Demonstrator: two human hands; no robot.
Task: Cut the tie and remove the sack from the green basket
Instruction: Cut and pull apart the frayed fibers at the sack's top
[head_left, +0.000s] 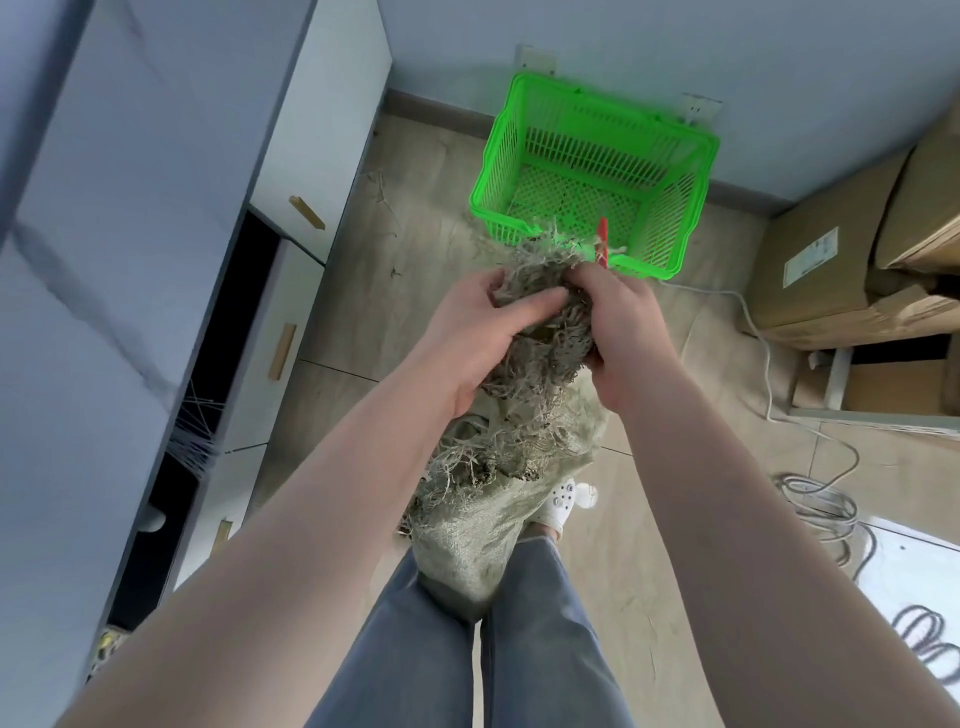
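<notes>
A grey-green woven sack (478, 525) with a frayed, stringy top hangs in front of my legs, outside the green basket (691, 208). My left hand (478, 332) grips the bunched frayed neck from the left. My right hand (618, 327) grips the same neck from the right, and a red-handled tool (602, 234) pokes up past its fingers; how the tool is held is hidden. The basket stands on the floor by the far wall with nothing in it.
White cabinets with wooden handles (306, 213) line the left side. Cardboard boxes (831, 260) stack at the right. A white cable (763, 364) runs across the floor to coiled cables (826, 504). Wall sockets (701, 106) sit behind the basket.
</notes>
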